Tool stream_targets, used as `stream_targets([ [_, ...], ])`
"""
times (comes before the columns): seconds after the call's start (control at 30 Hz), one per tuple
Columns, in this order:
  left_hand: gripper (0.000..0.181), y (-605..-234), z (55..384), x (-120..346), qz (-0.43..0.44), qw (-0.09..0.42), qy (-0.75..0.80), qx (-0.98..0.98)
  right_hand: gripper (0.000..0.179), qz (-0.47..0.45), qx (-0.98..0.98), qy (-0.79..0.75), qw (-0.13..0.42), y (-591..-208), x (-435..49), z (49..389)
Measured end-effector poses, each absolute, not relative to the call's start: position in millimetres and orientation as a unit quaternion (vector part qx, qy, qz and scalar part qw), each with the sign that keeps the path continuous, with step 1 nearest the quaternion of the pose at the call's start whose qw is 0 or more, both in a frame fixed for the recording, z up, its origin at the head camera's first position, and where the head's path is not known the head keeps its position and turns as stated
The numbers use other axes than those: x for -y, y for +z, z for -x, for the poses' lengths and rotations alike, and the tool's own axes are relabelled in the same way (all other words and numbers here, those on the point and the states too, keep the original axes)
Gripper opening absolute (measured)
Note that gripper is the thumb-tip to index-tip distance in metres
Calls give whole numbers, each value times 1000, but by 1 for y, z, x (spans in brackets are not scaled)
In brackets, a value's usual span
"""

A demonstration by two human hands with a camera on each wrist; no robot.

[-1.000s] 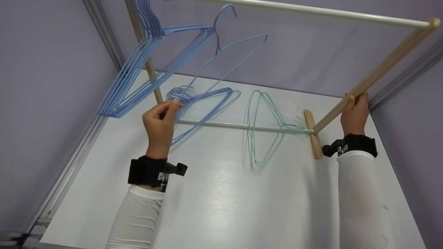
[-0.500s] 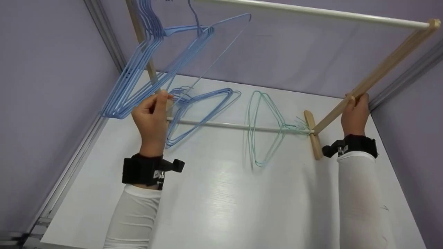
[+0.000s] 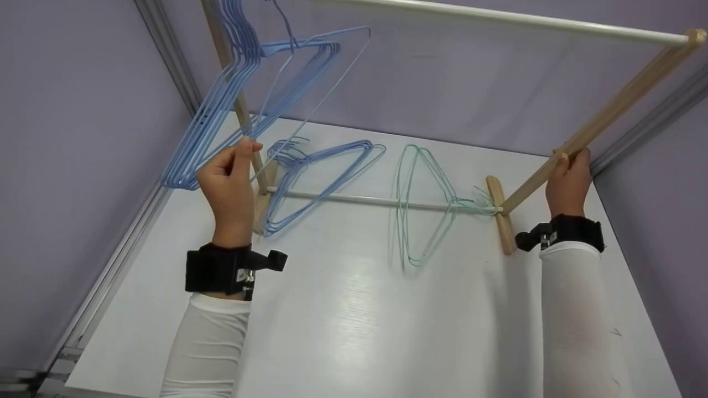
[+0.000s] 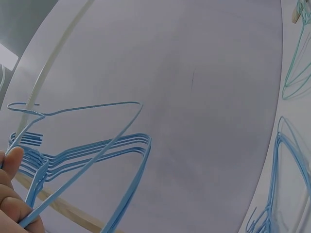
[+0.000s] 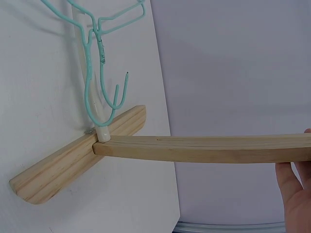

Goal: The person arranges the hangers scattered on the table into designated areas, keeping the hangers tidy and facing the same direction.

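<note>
My left hand (image 3: 227, 182) pinches a lower corner of a single blue wire hanger (image 3: 332, 33), tilted up toward the rack's white top rail (image 3: 498, 16). In the left wrist view that hanger's hook (image 4: 22, 103) overlaps the rail, just in front of the other hooks. Right behind it several blue hangers (image 3: 243, 44) hang bunched at the rail's left end. At the right, my right hand (image 3: 569, 182) grips the rack's slanted wooden post (image 3: 619, 103); in the right wrist view the fingers (image 5: 287, 182) lie against its underside.
More blue hangers (image 3: 293, 160) lie on the white table (image 3: 354, 331), over the rack's lower rod (image 3: 365, 200). Mint-green wire hangers (image 3: 462, 203) lie at that rod's right end, by the wooden foot (image 3: 500, 226). Purple-grey walls (image 3: 83, 138) enclose three sides.
My left hand has moved left and slightly up with the blue hanger, bringing it from apart on the right to overlapping the hanging bunch. The right hand stays on the post.
</note>
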State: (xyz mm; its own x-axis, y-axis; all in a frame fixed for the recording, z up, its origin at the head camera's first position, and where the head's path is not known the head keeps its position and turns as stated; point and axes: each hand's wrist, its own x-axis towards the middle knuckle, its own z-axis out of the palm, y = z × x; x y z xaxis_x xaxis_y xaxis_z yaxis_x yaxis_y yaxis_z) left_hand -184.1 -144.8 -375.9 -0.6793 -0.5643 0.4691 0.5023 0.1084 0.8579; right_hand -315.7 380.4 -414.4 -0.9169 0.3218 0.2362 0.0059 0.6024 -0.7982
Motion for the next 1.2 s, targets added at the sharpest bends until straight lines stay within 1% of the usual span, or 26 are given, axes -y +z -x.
stream_targets([
  [0.47, 23, -375, 184, 158, -74, 380, -660, 644, 42, 91, 877, 433, 187, -414, -381, 317],
  [1.2, 28, -383, 179, 172, -82, 384, -632, 669, 43, 90, 875, 440, 182, -416, -383, 317],
])
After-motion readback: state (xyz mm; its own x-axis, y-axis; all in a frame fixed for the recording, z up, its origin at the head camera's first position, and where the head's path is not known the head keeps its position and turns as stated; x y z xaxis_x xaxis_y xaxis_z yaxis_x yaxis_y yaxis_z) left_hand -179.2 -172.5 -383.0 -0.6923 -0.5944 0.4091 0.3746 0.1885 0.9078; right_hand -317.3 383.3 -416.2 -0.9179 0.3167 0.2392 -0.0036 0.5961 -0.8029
